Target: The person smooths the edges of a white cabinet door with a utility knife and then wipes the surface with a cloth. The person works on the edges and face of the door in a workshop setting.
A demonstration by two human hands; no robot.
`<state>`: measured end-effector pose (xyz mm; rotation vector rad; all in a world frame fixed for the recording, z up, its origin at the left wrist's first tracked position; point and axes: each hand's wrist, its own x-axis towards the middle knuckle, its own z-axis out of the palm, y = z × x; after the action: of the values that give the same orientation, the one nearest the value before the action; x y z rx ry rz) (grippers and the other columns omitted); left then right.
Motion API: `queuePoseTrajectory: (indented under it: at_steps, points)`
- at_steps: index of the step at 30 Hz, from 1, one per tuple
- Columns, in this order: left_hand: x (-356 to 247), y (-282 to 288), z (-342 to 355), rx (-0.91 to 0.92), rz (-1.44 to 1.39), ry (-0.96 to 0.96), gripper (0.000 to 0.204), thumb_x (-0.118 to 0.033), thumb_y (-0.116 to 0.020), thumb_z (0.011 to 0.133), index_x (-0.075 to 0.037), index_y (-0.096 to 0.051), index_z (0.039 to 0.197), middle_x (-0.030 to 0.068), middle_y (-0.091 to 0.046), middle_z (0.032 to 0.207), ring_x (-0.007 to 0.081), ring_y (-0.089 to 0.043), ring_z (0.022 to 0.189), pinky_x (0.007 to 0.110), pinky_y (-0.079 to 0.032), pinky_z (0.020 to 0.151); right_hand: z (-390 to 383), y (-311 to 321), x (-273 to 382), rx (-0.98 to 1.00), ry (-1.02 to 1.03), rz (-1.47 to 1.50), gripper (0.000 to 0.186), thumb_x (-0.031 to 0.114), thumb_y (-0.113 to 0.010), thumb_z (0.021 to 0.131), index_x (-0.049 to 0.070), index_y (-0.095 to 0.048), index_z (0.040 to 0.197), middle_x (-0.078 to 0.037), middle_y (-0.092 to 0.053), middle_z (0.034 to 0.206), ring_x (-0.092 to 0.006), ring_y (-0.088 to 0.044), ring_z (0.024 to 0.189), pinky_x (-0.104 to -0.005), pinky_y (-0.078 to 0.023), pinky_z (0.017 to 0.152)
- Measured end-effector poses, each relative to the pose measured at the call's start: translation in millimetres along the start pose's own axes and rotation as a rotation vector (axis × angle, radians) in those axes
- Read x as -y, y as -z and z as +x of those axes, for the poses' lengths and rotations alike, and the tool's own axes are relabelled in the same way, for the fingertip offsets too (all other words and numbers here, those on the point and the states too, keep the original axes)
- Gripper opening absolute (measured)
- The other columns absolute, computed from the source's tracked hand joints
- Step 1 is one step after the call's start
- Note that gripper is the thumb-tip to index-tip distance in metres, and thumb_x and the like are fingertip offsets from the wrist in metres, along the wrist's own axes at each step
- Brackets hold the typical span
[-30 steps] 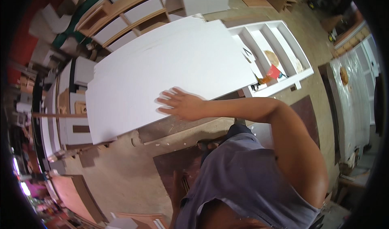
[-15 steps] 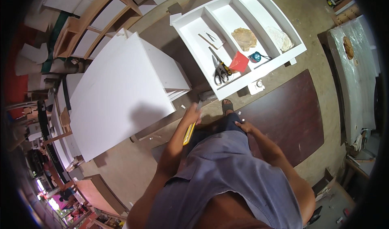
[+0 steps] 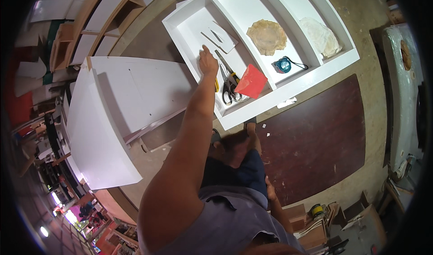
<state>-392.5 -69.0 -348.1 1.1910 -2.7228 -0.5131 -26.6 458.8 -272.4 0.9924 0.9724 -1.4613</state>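
Note:
My left hand (image 3: 208, 62) reaches down into the left compartment of a white divided wooden case (image 3: 288, 90). Beside its wrist shows the yellow handle of a hammer (image 3: 217, 84); hand and forearm hide the rest of that tool. Right of the hand lie pliers (image 3: 232, 76) with yellow-and-black grips, scissors (image 3: 228, 97) and a red flat piece (image 3: 251, 81). Just beyond the fingertips are thin dark sticks (image 3: 212, 39) and a small white board. My right hand (image 3: 270, 188), partly hidden, rests with its fingers stretched against my thigh, seemingly holding nothing.
A teal tape measure (image 3: 283, 64) and a round tan crumpled piece (image 3: 267, 37) lie in the middle compartment, a whitish crumpled bundle (image 3: 321, 37) in the right one. A white cabinet (image 3: 97, 128) stands left. A dark red panel (image 3: 315, 137) lies on the floor at right.
My left hand has moved forward from beside the case into its left compartment, taking the hammer along. My right hand has slid back along my thigh. My body is nearer the case.

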Motion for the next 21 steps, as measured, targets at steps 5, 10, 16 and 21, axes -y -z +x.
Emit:
queuePoseTrajectory:
  at_steps: [5, 10, 16, 21]
  points:
    - [-12.1, -19.2, -48.1, 0.272, 0.037, -0.045, 0.047, -0.035, -0.071, 0.088, 0.003, -0.057, 0.112, 0.0246, -0.069, 0.099, 0.0415, -0.068, 0.095, 0.051, -0.054, 0.084, 19.6, 15.6, -6.7, -0.029, -0.045, -0.044, 0.073, 0.054, -0.052, 0.101, -0.008, -0.050, 0.140, -0.015, -0.062, 0.132, -0.0260, -0.060, 0.116, -0.0345, -0.044, 0.104]
    - [-18.4, -45.4, -64.6, 0.491, 0.016, 0.193, 0.059, -0.021, -0.069, 0.083, 0.011, -0.039, 0.122, 0.0286, -0.070, 0.104, 0.0428, -0.069, 0.100, 0.051, -0.056, 0.088, 22.1, -5.7, 34.4, -0.166, 0.068, -0.503, 0.073, 0.054, -0.051, 0.101, -0.007, -0.047, 0.143, -0.016, -0.055, 0.141, -0.0269, -0.054, 0.124, -0.0353, -0.039, 0.107]
    - [8.7, -5.9, -80.1, 0.270, -0.946, 0.573, 0.034, -0.023, -0.055, 0.089, 0.003, -0.061, 0.112, 0.0224, -0.068, 0.091, 0.0319, -0.070, 0.069, 0.043, -0.057, 0.065, 9.7, -44.4, 75.0, 0.013, 0.340, -1.032, 0.061, 0.043, -0.054, 0.102, -0.004, -0.050, 0.139, -0.015, -0.052, 0.141, -0.0271, -0.047, 0.131, -0.0357, -0.033, 0.112]
    - [-6.3, 185.6, -171.3, 0.323, -1.190, 0.321, 0.027, -0.027, -0.054, 0.099, -0.002, -0.060, 0.106, 0.0047, -0.050, 0.068, 0.0157, -0.055, 0.049, 0.031, -0.045, 0.045, 20.8, -179.9, 111.8, 0.299, 0.682, -0.675, 0.033, 0.023, -0.053, 0.105, -0.005, -0.061, 0.122, -0.012, -0.067, 0.114, -0.0177, -0.059, 0.111, -0.0310, -0.043, 0.101]
